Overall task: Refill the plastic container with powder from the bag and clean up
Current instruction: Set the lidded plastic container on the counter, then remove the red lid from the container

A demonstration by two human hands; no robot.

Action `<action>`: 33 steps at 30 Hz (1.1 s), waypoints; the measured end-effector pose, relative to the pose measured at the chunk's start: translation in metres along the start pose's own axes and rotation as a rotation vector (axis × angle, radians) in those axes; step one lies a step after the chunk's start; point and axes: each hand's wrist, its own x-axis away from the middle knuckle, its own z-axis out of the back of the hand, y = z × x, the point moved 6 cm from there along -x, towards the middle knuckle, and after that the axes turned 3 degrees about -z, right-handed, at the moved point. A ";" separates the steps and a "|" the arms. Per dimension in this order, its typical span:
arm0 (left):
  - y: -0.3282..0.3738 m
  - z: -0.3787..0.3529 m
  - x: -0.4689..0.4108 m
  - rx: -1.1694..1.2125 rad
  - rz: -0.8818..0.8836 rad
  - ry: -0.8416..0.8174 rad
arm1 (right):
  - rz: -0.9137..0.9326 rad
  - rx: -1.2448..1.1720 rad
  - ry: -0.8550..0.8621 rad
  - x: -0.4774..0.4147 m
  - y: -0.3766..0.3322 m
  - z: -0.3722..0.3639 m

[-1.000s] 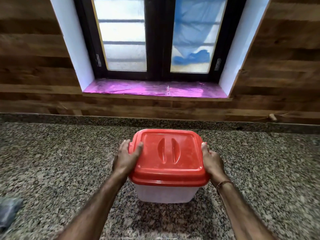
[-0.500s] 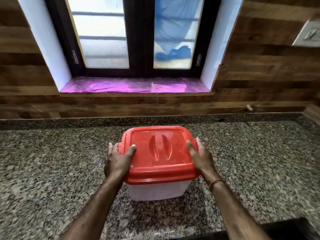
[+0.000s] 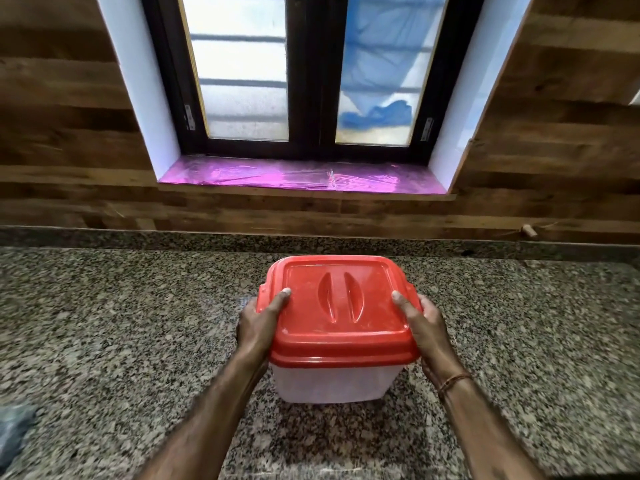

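A speckled granite desk [image 3: 104,341] filled the lower half of the view, seen from above by the person standing at its near edge. A translucent plastic container [image 3: 332,381] with a red lid [image 3: 337,306] stood on the desk, roughly midway between its left and right sides and a little nearer the back edge than the near one. The lid sat closed on the container.

Both hands gripped the container from opposite sides. The left hand [image 3: 258,322] wrapped the left edge of the lid, thumb lying on top and fingers hidden down the side. The right hand [image 3: 427,323] did the same on the right edge, thumb on top. A thin brown bracelet [image 3: 453,380] circled the right wrist.

Bare granite lay open on every side of the container: wide stretches to the left and right, a narrower band behind it up to the raised granite strip at the back edge, and free room in front toward the near edge. At the far left, close to the near edge, a blurred dark grey object [image 3: 14,431] lay partly out of view; what it was could not be told.

Behind the desk rose a wood-panelled wall [image 3: 62,140] with a dark-framed window [image 3: 311,74] above a shiny purple sill [image 3: 298,176].
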 end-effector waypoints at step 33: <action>0.003 -0.219 0.014 -0.901 -0.302 -0.100 | -0.022 -0.523 0.281 -0.090 0.037 0.271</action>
